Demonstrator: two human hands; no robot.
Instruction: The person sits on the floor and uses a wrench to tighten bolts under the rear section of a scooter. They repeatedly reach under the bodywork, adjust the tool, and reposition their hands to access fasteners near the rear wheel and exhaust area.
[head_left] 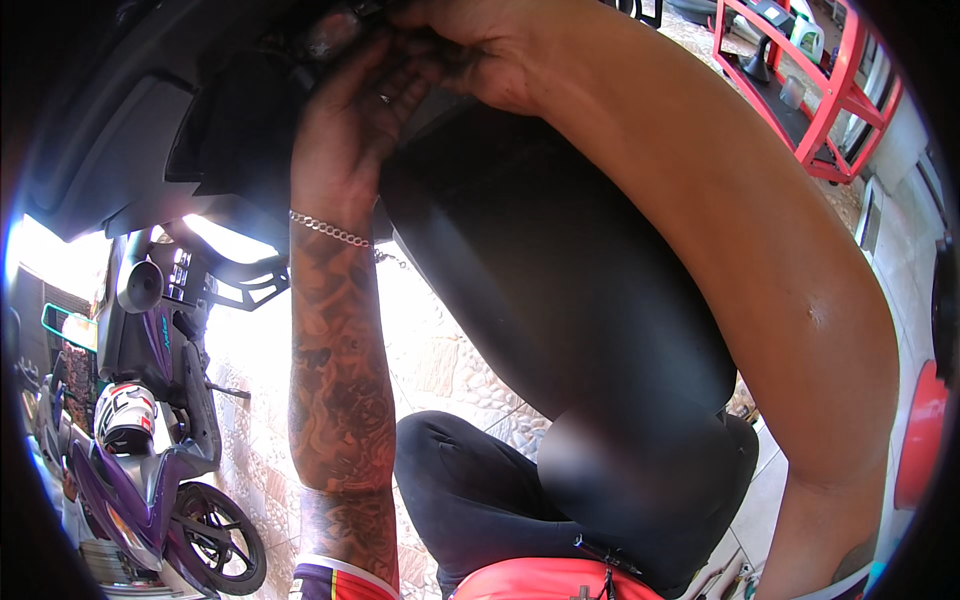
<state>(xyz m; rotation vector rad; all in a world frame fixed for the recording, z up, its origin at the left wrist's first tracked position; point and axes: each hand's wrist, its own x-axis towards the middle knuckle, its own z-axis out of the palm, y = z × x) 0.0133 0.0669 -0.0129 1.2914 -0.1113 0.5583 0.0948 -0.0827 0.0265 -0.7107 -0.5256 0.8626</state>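
Note:
Both my hands are raised close together in deep shadow at the dark front body (130, 130) of a motorcycle or scooter. My left hand (345, 135), below a silver chain bracelet (328, 229), has a ring and partly curled fingers turned toward the other hand. My right hand (490, 60) reaches in from the right at the top edge, its fingers bent and mostly lost in the dark. Whatever lies between the fingers is too dark to name. Below them stretches a long, smooth black shape like a vehicle seat (560, 260).
A purple scooter (150, 490) with a black wheel stands at the left, a white, black and red helmet-like object (127, 415) on it. At the upper right is a red tool cart (850, 95) holding bottles. A red rounded object (920, 435) shows at the right edge.

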